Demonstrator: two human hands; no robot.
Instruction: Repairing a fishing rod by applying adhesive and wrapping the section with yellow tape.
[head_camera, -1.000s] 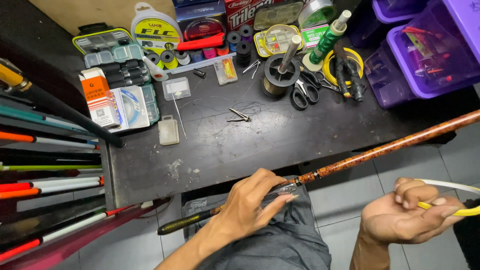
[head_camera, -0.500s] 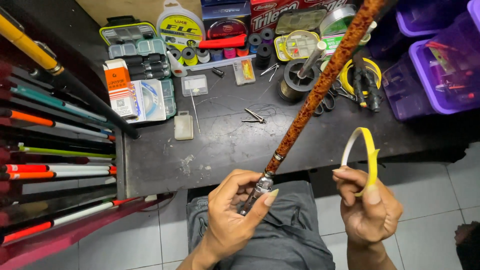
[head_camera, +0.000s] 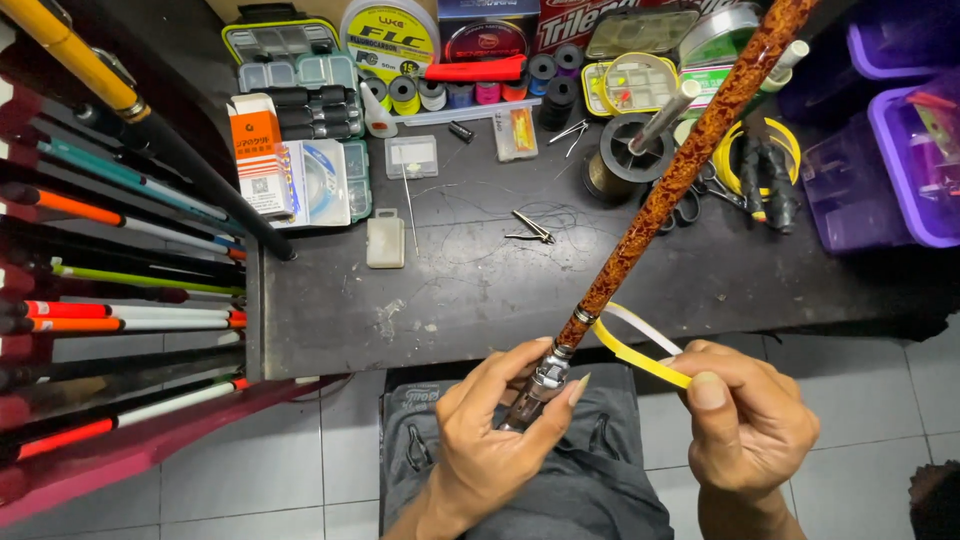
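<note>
My left hand (head_camera: 495, 440) grips the silver reel seat at the lower end of a mottled orange-brown fishing rod (head_camera: 680, 165), which slants up to the top right over the desk. My right hand (head_camera: 750, 425) pinches a yellow and white strip of tape (head_camera: 635, 350). The strip's free end touches the rod just above the metal ring. Both hands hover over my lap, in front of the dark desk's (head_camera: 460, 300) near edge.
A rack of coloured fishing rods (head_camera: 120, 270) fills the left side. On the desk lie tackle boxes (head_camera: 300, 80), line spools (head_camera: 390, 40), thread bobbins (head_camera: 480, 92), a small white box (head_camera: 385, 238), scissors and pliers (head_camera: 760, 180). Purple plastic bins (head_camera: 900, 150) stand at the right.
The rod has swung from nearly level to steeply upright. My right hand has brought the yellow strip in from the right until it meets the rod near the reel seat.
</note>
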